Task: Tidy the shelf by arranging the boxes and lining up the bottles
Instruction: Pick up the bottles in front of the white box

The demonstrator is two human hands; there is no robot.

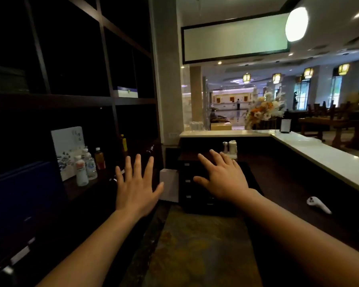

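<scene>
My left hand [136, 186] and my right hand [223, 178] are both out in front of me, in the middle of the frame. Both are spread wide with the fingers apart. They hold nothing.

The bottles [87, 166] stand at the left of the frame, on the dark shelf [71, 99]. They are left of my left hand and a bit higher in the picture. They stand up tall in a bunch, not in a line. My left hand is much nearer to them, so I think it should go first.

Just behind the bottles leans a pale box with blue pictures [68, 152]. A dark blue box [23, 201] sits at the lower left. A small white and blue box [125, 92] rests one shelf up.

Nothing seems to be between my left hand and the bottles. My right hand is over a dark set of drawers [197, 183], well apart from the shelf. A white bench [319, 152] runs along the right.
</scene>
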